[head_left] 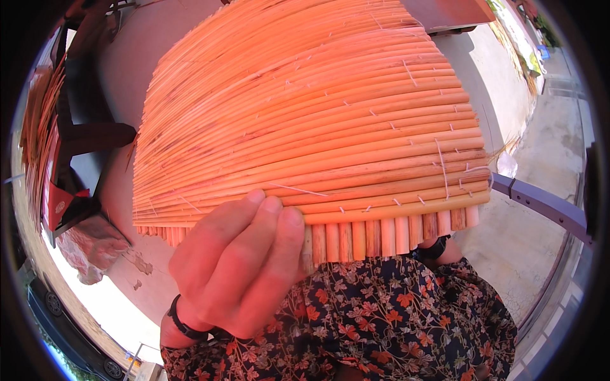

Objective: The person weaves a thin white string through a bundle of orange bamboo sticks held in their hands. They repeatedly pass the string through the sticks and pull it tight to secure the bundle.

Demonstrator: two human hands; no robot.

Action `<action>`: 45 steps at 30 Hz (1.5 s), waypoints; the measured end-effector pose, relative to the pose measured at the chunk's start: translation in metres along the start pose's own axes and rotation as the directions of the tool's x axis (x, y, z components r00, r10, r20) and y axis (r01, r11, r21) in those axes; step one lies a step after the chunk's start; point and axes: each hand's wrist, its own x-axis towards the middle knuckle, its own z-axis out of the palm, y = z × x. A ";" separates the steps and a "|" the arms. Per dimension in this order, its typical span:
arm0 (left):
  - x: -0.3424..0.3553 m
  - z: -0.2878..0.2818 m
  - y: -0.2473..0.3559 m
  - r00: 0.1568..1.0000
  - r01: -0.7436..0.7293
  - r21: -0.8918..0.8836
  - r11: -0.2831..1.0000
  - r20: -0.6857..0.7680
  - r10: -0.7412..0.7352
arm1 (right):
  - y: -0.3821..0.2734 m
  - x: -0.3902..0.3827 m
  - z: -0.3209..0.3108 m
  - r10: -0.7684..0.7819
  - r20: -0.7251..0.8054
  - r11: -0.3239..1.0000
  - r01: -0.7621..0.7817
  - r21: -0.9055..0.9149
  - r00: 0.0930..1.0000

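A large mat of straight reeds [305, 127], stitched together with short white threads, spreads out in front of me. Along its near edge a row of cut reed ends [362, 238] sticks out beneath the long reeds. My left hand [238, 260] is closed on this near edge, left of the middle, with fingertips pressed on the lowest reeds and the thumb out of sight. Behind the right end of the mat, my right hand is hidden; only its wrist [450, 251] with a dark band shows. Loose white thread [483, 170] curls at the mat's right edge.
A dark frame with a thick bar [101, 136] stands at the left, near bundled reeds [41, 120]. A crumpled plastic bag [92, 247] lies on the floor below it. At the right runs a grey metal bar [540, 202]. A reddish tabletop [454, 14] shows at the top right.
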 end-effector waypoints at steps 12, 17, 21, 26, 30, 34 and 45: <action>0.000 0.002 0.003 0.999 0.017 0.006 1.000 0.037 -0.017 | -0.003 -0.024 -0.010 0.048 -0.020 0.999 -0.049 -0.014 0.999; 0.002 0.004 0.007 0.998 0.028 0.017 0.999 0.048 -0.029 | 0.004 -0.022 -0.013 0.046 0.017 0.999 -0.046 -0.003 0.999; 0.005 0.004 0.005 0.999 0.008 0.025 1.000 0.048 -0.010 | 0.002 -0.019 -0.011 0.040 0.031 0.999 -0.040 0.001 0.999; 0.004 0.006 0.003 0.999 -0.014 0.024 1.000 0.049 0.013 | 0.000 -0.020 -0.012 0.049 0.027 0.999 -0.049 0.003 0.998; 0.003 0.012 0.002 1.000 -0.011 0.030 1.000 0.022 0.010 | -0.002 -0.023 -0.011 0.062 0.027 0.998 -0.063 0.004 0.998; 0.000 0.019 0.003 1.000 0.028 0.065 0.998 0.013 -0.029 | 0.000 -0.021 -0.013 0.068 0.061 0.998 -0.068 0.009 0.996; 0.002 0.042 0.007 1.000 -0.009 0.081 0.997 0.016 0.008 | -0.002 -0.013 -0.002 0.073 0.132 0.993 -0.084 0.080 0.989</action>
